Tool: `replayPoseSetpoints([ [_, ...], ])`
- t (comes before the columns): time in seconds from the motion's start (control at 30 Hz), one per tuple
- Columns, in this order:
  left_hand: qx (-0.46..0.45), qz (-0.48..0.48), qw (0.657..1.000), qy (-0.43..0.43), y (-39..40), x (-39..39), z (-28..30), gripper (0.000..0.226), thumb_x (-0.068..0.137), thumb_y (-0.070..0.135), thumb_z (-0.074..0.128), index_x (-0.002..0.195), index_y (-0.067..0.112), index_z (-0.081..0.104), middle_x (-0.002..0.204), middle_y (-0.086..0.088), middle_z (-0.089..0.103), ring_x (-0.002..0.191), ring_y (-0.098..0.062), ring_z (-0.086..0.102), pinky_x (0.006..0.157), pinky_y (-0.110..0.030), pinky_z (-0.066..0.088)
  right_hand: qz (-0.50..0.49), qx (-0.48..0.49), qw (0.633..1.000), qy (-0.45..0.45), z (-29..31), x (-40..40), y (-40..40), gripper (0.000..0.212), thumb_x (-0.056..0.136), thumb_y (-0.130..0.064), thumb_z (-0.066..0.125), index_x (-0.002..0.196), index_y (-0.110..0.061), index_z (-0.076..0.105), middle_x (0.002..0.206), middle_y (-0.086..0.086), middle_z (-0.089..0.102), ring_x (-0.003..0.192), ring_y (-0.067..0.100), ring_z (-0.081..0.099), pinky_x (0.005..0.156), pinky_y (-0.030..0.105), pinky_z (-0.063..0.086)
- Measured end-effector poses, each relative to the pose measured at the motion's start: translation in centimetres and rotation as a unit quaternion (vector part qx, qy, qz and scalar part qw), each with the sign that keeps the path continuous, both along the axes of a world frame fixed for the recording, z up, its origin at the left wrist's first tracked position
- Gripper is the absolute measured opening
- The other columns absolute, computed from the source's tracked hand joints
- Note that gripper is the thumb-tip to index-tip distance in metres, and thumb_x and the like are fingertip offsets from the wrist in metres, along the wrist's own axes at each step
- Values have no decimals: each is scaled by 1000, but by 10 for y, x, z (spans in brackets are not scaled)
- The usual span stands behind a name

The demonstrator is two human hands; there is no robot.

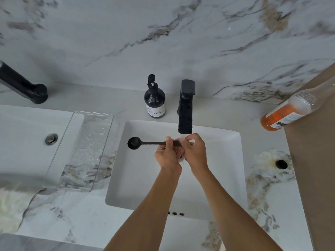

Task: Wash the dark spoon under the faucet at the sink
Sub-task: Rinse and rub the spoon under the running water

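The dark spoon (145, 142) lies level over the white sink (226, 178), its round bowl pointing left. My left hand (167, 155) pinches the ridged handle near its middle. My right hand (194, 153) closes its fingers round the handle's end, right under the spout of the black faucet (185, 109). Water runs from the spout onto that end and over my fingers. The handle's tip is hidden between my hands.
A dark soap pump bottle (154, 100) stands left of the faucet. A clear plastic tray (81, 153) lies on the marble counter between this sink and a second sink (23, 134) with its own black faucet (23, 86). An orange bottle (288, 111) stands at right, near a black hole (281, 164).
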State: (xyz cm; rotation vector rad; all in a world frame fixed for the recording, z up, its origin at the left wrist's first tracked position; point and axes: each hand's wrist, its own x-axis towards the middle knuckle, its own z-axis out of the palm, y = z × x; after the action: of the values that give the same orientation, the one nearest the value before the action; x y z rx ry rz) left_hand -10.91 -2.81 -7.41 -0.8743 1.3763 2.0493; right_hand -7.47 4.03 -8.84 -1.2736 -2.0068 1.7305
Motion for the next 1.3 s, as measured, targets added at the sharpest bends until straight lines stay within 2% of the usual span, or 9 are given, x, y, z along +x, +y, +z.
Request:
replayPoseSetpoints([
  [0.13,14,-47,999,10,-2,2,2,10,94,8,68,88,7,60,64,-6,64,52,-17,56,59,-29,51,-25,40,999,-1,1,2,-2,25,91,-28,65,78,-11,53,71,12,67,57,21,60,54,33,50],
  [0.23,15,-74,997,19,2,7,4,21,84,-3,75,94,6,59,71,-9,65,58,-20,57,62,-32,50,-65,58,996,-7,3,0,-1,30,95,-24,61,72,-10,47,66,8,58,56,19,52,55,31,45],
  [0.43,2,-15,1000,-4,8,0,5,17,98,15,62,81,12,60,66,-3,68,52,-15,59,54,-26,49,2,43,999,-26,8,-1,-1,17,97,-24,58,93,-8,56,82,3,64,74,17,62,63,25,49],
  [0.53,19,-20,1000,-6,7,-3,5,19,101,18,58,84,10,60,70,-6,66,57,-17,59,60,-29,52,-19,64,998,-18,9,-1,-1,20,96,-25,60,88,-8,55,77,5,64,67,18,61,58,23,49],
  [0.67,23,-64,998,8,10,10,7,19,89,-3,69,90,12,58,82,-13,66,74,-27,64,82,-42,56,-64,67,995,-25,9,-5,4,26,98,-22,58,77,-7,49,63,0,52,56,15,49,46,13,37],
  [0.8,2,-29,999,15,10,6,5,13,96,6,63,85,13,60,74,-5,67,65,-20,62,65,-33,51,0,30,999,-41,6,-5,5,24,96,-30,60,83,-12,52,74,2,61,64,17,57,57,26,47],
  [0.9,-6,-17,1000,3,6,0,4,27,104,23,51,81,11,59,67,-3,65,61,-19,58,60,-31,50,8,6,1000,-28,3,0,3,26,89,-38,66,82,-16,54,76,8,67,62,21,61,58,36,52],
  [1.1,37,-85,995,25,3,-4,4,39,106,35,44,95,2,62,89,-21,72,83,-31,69,74,-39,56,-40,-57,997,27,10,16,19,25,101,-16,50,80,-3,52,61,13,54,46,18,45,41,23,36],
  [1.3,37,-90,995,32,6,-6,8,10,98,7,62,90,1,64,84,-13,70,77,-23,73,78,-32,62,-81,-63,994,38,15,24,37,22,99,-16,55,85,0,58,61,14,55,45,18,43,39,20,33],
])
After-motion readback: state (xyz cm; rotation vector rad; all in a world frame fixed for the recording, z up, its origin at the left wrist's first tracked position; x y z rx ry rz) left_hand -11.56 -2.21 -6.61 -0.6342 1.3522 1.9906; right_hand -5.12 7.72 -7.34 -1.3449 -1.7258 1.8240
